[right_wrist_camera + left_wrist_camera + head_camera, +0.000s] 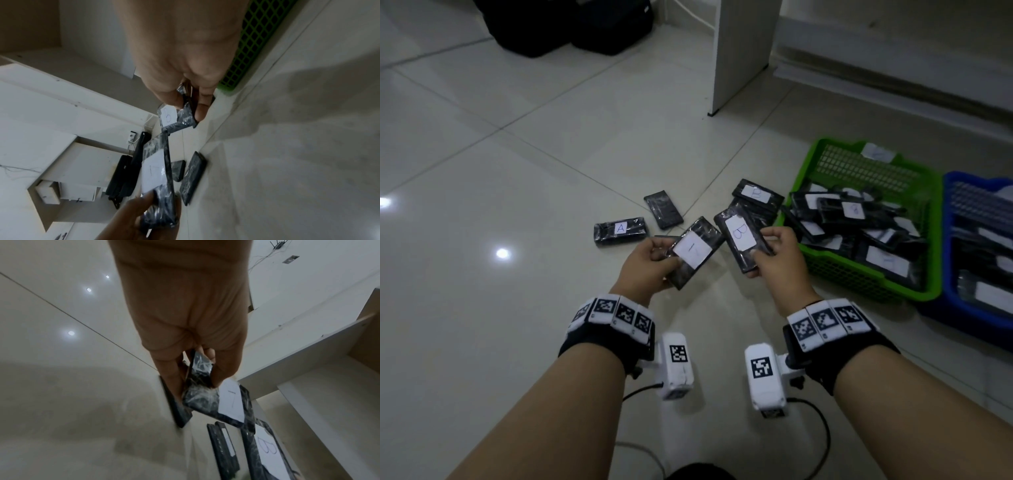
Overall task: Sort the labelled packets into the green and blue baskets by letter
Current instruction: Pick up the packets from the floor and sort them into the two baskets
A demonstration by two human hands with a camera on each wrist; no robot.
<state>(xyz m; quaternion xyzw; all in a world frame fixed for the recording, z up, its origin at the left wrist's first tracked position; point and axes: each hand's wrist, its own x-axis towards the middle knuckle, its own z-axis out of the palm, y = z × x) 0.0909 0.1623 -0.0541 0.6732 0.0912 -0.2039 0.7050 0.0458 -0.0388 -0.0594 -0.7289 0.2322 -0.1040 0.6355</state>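
My left hand grips a black wrapped packet whose white label bears one stroke, perhaps an I or T; in the left wrist view this packet sits pinched between thumb and fingers. My right hand holds a second black packet labelled B, seen too as the B packet in the right wrist view. Both are lifted above the floor, side by side. The green basket at the right holds several labelled packets. The blue basket, cut by the frame's right edge, also holds several.
On the tile floor lie a packet labelled A, an unlabelled-side packet and another labelled packet beside the green basket. A white furniture leg stands behind. Black bags sit far back left.
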